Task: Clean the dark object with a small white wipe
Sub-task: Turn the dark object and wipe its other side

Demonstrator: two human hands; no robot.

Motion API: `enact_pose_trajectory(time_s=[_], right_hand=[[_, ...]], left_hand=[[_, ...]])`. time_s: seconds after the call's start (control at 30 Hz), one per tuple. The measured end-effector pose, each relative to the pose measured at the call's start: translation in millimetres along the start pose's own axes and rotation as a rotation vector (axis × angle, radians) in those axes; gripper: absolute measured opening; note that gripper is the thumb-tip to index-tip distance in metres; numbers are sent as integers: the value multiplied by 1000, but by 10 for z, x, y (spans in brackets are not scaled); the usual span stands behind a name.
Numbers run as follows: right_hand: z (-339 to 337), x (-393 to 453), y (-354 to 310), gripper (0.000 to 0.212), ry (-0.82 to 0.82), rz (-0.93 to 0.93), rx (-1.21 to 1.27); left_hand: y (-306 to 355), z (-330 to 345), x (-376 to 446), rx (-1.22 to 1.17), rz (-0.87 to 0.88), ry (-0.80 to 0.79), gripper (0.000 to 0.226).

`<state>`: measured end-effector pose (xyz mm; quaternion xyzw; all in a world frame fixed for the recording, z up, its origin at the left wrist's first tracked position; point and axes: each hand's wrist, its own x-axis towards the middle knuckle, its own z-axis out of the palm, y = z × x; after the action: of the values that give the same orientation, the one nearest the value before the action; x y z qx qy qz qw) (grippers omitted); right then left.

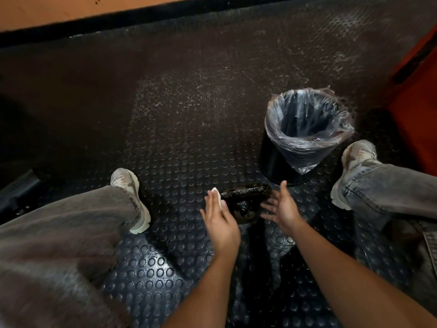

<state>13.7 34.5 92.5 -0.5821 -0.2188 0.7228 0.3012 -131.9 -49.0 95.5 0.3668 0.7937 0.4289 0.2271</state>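
A dark kettlebell [246,197] with a rough, shiny surface stands on the studded rubber floor between my feet. My left hand [218,215] is at its left side with straight fingers, and a small white wipe [218,196] lies against those fingers, next to the kettlebell's handle. My right hand [282,207] hovers just to the right of the kettlebell, fingers spread and relaxed, holding nothing. The lower part of the kettlebell is hidden behind my left hand.
A black bin [305,136] lined with a clear plastic bag stands just behind and to the right of the kettlebell. My left shoe [132,197] and right shoe [352,171] flank the spot. An orange wall [416,114] rises at the right.
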Motion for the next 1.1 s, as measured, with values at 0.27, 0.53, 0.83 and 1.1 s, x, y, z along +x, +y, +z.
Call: enact_pose_trajectory(time_s=[0.27,0.53,0.83,1.1], right_hand=[[-3,0,1,77,-4,-3,1],[-19,25,17,83,3,-3,-4],[-31,49,33,83,7,0,-4],[-26,15,11,78,11,4,3]], left_hand=[[362,96,201,269,230,-214,43],[-11,48,-113,207,234,-148,48],[170,90,151,111,12,-13,43],[-3,133,-78,361,435,-208,50]])
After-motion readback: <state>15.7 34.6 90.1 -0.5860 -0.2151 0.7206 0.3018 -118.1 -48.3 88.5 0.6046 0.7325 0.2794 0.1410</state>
